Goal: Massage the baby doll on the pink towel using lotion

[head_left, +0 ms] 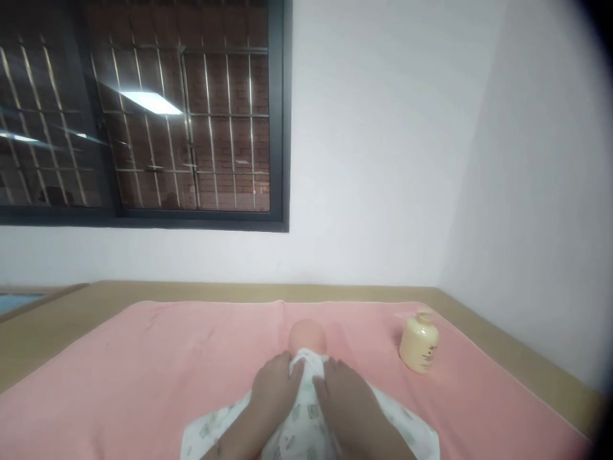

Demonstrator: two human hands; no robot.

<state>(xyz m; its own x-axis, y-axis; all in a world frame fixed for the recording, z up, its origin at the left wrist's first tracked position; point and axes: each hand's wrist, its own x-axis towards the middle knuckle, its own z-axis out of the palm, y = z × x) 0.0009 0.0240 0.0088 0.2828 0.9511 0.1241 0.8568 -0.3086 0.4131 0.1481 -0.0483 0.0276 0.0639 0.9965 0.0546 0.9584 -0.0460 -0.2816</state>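
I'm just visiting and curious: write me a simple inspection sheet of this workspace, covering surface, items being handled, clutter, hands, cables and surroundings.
Surface: pink cloth, lightly creased, over a base with a wood-toned edge.
Job's things: white patterned cloth spread under the hands; a rounded pinkish object, partly hidden, just beyond them.
Clutter: pale yellow bottle with dark print, to the right, apart from the hands; its top is blurred.
Hands: left hand and right hand, both bare, on the white patterned cloth; grip unclear.
Cables: nothing seen.
Surroundings: white wall; dark-framed window with bars and light reflections.
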